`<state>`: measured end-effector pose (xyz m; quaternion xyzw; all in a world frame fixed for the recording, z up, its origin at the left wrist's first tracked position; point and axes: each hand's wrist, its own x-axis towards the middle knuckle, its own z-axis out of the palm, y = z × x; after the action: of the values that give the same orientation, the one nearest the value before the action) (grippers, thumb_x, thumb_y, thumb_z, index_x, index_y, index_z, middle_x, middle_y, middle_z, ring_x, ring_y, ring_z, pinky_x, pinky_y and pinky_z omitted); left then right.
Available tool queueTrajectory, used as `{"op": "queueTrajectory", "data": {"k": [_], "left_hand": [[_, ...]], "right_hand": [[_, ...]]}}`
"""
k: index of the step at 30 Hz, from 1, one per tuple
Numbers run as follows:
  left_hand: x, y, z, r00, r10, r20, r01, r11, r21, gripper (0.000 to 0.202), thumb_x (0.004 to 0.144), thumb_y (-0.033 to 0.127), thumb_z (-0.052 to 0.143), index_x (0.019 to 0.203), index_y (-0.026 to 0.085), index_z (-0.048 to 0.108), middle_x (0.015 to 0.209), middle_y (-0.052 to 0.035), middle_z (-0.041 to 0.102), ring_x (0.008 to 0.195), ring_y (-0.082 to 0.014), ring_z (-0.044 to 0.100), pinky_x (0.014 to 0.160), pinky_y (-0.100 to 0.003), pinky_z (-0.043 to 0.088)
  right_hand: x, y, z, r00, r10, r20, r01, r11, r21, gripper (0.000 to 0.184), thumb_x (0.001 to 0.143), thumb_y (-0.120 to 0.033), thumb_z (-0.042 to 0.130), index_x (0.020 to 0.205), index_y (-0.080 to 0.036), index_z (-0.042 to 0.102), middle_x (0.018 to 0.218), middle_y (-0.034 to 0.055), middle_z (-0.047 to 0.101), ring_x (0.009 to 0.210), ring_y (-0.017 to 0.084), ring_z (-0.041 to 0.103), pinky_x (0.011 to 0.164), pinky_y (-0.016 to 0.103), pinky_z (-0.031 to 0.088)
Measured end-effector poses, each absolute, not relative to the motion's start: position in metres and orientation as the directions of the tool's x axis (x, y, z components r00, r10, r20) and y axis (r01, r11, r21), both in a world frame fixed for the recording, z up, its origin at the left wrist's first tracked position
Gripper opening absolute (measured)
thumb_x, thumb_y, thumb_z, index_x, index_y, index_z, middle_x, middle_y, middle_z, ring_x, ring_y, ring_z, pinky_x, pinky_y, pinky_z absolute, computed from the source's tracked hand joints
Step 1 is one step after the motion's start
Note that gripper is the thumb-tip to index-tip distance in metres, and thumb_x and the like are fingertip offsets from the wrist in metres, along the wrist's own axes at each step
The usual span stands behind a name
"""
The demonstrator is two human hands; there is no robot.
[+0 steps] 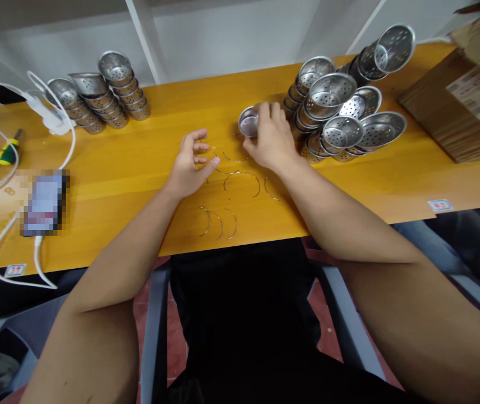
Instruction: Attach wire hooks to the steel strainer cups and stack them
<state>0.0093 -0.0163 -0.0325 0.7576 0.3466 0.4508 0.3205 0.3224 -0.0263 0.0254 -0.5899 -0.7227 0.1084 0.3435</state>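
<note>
My right hand (272, 136) has its fingers around a perforated metal cup (247, 122), standing to the left of the large stacks. Its fingers hide much of that cup. My left hand (192, 164) hovers over the table with fingers apart and nothing in them. Between and below the hands lie several thin curved wires (242, 175), and more curved wires (222, 224) rest nearer the front edge. To the right of my right hand stand several stacks of perforated metal cups (332, 92), some of them leaning.
Shorter stacks of similar cups (118, 70) stand at the back left. A screwdriver (8, 152), a white cable (73, 147) and a blurred phone (44, 203) lie on the left. A cardboard box (437, 106) is at the right end of the wooden table (130, 224).
</note>
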Motion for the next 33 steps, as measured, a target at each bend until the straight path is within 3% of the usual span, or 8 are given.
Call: {"op": "queueTrajectory", "data": {"k": [8,10,13,16,20,25,29,33], "left_hand": [[0.010,-0.022,-0.026,0.346,0.829,0.439,0.251,-0.533,0.808,0.069,0.104,0.041,0.095,0.167,0.036,0.067,0.179,-0.0147,0.068,0.151,-0.0320,0.079,0.106,-0.041,0.080],[0.011,-0.023,-0.023,0.342,0.832,0.436,0.251,-0.528,0.811,0.068,0.104,0.042,0.093,0.167,0.034,0.067,0.177,-0.0151,0.070,0.150,-0.0308,0.079,0.105,-0.040,0.080],[0.012,-0.026,-0.019,0.343,0.836,0.429,0.255,-0.522,0.813,0.067,0.105,0.045,0.092,0.166,0.033,0.068,0.174,-0.0157,0.072,0.147,-0.0296,0.080,0.105,-0.039,0.079],[0.011,-0.027,-0.015,0.348,0.834,0.429,0.261,-0.526,0.810,0.067,0.106,0.051,0.096,0.165,0.032,0.070,0.171,-0.0156,0.073,0.146,-0.0298,0.080,0.105,-0.039,0.079],[0.010,-0.027,-0.011,0.360,0.832,0.423,0.261,-0.525,0.810,0.069,0.105,0.063,0.101,0.160,0.032,0.073,0.171,-0.0154,0.073,0.145,-0.0302,0.081,0.106,-0.040,0.079],[0.010,-0.028,-0.009,0.359,0.830,0.427,0.255,-0.528,0.810,0.064,0.103,0.055,0.100,0.158,0.032,0.076,0.174,-0.0163,0.073,0.143,-0.0309,0.083,0.105,-0.042,0.081],[0.010,-0.029,-0.009,0.359,0.827,0.433,0.260,-0.534,0.805,0.058,0.103,0.045,0.096,0.157,0.031,0.078,0.174,-0.0161,0.074,0.143,-0.0298,0.083,0.104,-0.040,0.081],[0.010,-0.030,-0.009,0.371,0.821,0.435,0.257,-0.540,0.801,0.055,0.105,0.045,0.093,0.156,0.030,0.080,0.172,-0.0164,0.076,0.142,-0.0291,0.084,0.104,-0.040,0.080]], "right_hand": [[0.338,-0.009,0.016,0.048,0.976,0.212,0.908,0.046,-0.418,0.076,0.115,-0.044,0.087,0.177,-0.007,0.064,0.185,0.0412,0.059,0.177,0.071,0.054,0.148,0.102,0.039],[0.333,-0.014,0.020,0.034,0.974,0.224,0.905,0.065,-0.420,0.074,0.116,-0.045,0.083,0.178,-0.008,0.065,0.193,0.0401,0.055,0.182,0.072,0.048,0.150,0.105,0.031],[0.322,-0.022,0.027,-0.050,0.941,0.335,0.870,0.206,-0.448,0.068,0.120,-0.047,0.075,0.181,-0.019,0.067,0.203,0.0292,0.050,0.193,0.067,0.034,0.158,0.101,0.020],[0.306,-0.026,0.027,-0.178,0.893,0.413,0.812,0.371,-0.451,0.060,0.122,-0.045,0.066,0.179,-0.028,0.073,0.192,0.0225,0.063,0.187,0.058,0.049,0.162,0.090,0.032],[0.299,-0.021,0.014,-0.255,0.901,0.351,0.795,0.402,-0.455,0.056,0.120,-0.047,0.069,0.170,-0.022,0.078,0.171,0.0262,0.077,0.163,0.054,0.073,0.152,0.080,0.056],[0.327,-0.001,0.001,-0.188,0.943,0.273,0.790,0.310,-0.528,0.080,0.120,-0.073,0.078,0.181,-0.023,0.070,0.180,0.0262,0.076,0.176,0.055,0.067,0.157,0.081,0.048],[0.349,0.012,0.004,-0.155,0.954,0.256,0.764,0.280,-0.581,0.092,0.119,-0.078,0.078,0.187,-0.017,0.066,0.191,0.0289,0.070,0.184,0.054,0.062,0.162,0.078,0.040],[0.364,0.021,0.004,-0.145,0.956,0.254,0.738,0.275,-0.616,0.093,0.118,-0.076,0.079,0.187,-0.015,0.067,0.190,0.0280,0.073,0.176,0.052,0.071,0.156,0.075,0.052]]}}
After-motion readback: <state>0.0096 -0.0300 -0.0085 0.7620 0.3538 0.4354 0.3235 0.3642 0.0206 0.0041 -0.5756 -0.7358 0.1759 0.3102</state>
